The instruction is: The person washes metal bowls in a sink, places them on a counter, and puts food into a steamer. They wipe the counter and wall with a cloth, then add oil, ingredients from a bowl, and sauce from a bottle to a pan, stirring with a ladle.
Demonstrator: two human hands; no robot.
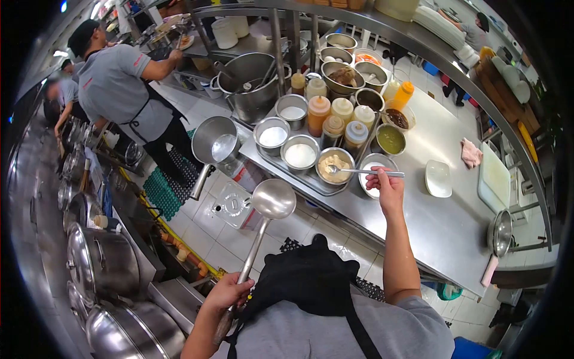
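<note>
My left hand is wrapped round the handle of a large steel ladle, whose bowl is raised over the floor in front of me. Over the steel counter, my right hand grips a spoon by its handle. The spoon's tip rests in a metal bowl of pale yellow paste. Just under my right hand is a bowl of white powder, partly covered by the fingers. Further metal bowls of white contents stand on the tray to the left.
Squeeze bottles and a bowl of green sauce stand behind the spoon. A white dish, pink cloth and cutting board lie rightward. A saucepan sits left of the counter. A co-worker stands further back.
</note>
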